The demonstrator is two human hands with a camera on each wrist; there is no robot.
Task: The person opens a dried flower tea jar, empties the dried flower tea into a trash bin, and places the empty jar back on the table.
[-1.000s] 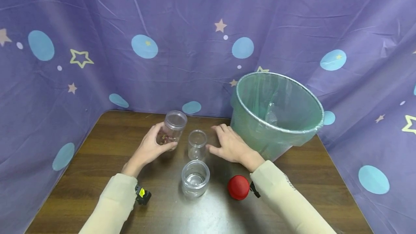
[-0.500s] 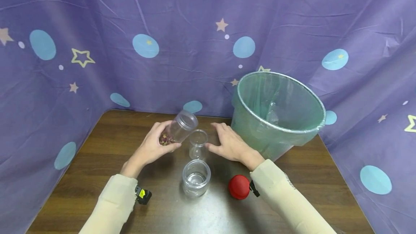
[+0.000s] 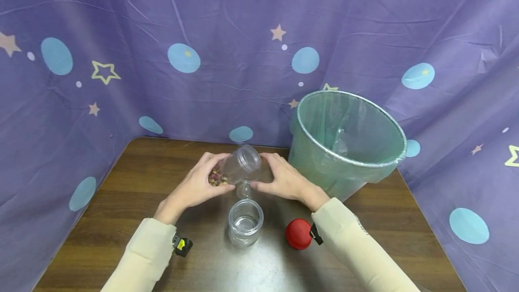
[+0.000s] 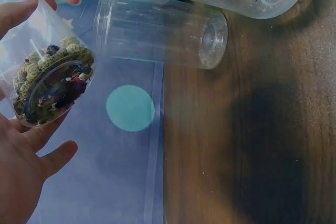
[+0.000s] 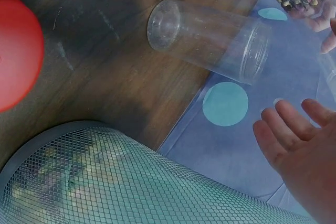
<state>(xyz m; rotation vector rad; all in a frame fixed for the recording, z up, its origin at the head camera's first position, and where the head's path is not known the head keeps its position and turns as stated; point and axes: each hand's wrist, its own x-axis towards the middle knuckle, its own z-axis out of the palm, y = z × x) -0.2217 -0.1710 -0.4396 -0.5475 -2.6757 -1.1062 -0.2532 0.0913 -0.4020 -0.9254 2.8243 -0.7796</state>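
Near a slim jar (image 5: 210, 40), left fingers (image 4: 60, 156) grip a tilted flower jar (image 3: 234, 170); right fingers (image 5: 269, 136), extended, hold nothing.

Counted: three clear jars (image 3: 233, 170) (image 3: 244, 191) (image 3: 245, 233), one round red object (image 3: 298, 234), one mesh bin (image 5: 105, 177), one bin liner (image 3: 361, 125), one desk (image 3: 134, 184), two hands (image 3: 198, 183) (image 3: 289, 180).

Left fingers (image 3: 216, 158) grip a tilted clear jar (image 3: 235, 168).
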